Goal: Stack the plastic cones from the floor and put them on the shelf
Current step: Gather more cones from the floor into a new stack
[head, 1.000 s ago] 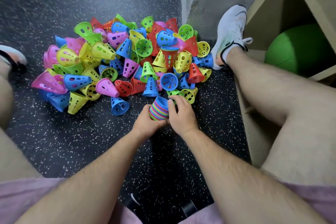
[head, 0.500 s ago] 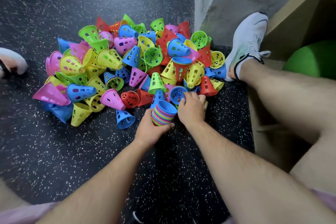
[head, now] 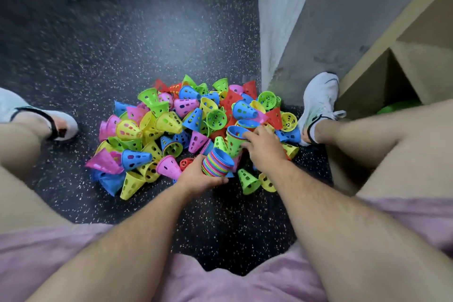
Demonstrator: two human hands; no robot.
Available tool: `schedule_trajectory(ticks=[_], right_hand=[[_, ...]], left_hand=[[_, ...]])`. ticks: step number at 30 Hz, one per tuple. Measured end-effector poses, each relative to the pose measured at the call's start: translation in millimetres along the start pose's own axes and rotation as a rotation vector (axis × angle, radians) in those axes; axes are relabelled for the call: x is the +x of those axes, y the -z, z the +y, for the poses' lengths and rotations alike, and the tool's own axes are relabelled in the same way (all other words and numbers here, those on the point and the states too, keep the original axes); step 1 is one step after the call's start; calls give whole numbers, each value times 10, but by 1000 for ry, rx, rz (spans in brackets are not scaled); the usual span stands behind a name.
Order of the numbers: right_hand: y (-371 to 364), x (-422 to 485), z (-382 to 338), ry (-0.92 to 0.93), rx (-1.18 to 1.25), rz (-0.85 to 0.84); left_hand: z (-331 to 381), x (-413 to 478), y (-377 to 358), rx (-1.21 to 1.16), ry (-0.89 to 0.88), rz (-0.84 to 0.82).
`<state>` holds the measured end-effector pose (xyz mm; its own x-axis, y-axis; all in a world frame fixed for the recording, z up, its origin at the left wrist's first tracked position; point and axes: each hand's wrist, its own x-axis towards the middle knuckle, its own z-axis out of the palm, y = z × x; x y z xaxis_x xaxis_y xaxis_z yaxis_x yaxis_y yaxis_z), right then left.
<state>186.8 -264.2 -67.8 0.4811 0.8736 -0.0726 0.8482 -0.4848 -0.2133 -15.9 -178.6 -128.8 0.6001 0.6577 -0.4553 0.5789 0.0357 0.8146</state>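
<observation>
The shelf [head: 404,32] stands at our right, and the loose pile of cones [head: 171,127] covers the floor [head: 122,44] before us. We are mid-stacking: our left hand [head: 199,179] curls round the striped stack [head: 217,163] at the pile's near edge, while our right hand [head: 262,148] clamps its fingers on a green cone [head: 232,146]. Next, we judge, it must nest squarely with the stack

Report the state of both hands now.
Left hand: closed, holding the striped stack of cones.
Right hand: closed, gripping a green cone by its rim.
</observation>
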Motion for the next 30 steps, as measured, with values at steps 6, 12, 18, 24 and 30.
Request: schedule_trajectory(ticks=[6, 12, 18, 24, 30], right_hand=[[197, -78, -204, 75, 405, 127], [85, -363, -507, 180, 443, -108], [-306, -409, -703, 128, 569, -69], [-878, -434, -883, 247, 462, -185], [-1295, -492, -1085, 274, 280, -283]], left_hand=[[64, -67, 101, -62, -26, 83], [-66, -110, 48, -100, -37, 178], [-299, -273, 289, -111, -32, 244], [-821, -417, 680, -108, 87, 305], [-1112, -522, 671, -121, 186, 332]])
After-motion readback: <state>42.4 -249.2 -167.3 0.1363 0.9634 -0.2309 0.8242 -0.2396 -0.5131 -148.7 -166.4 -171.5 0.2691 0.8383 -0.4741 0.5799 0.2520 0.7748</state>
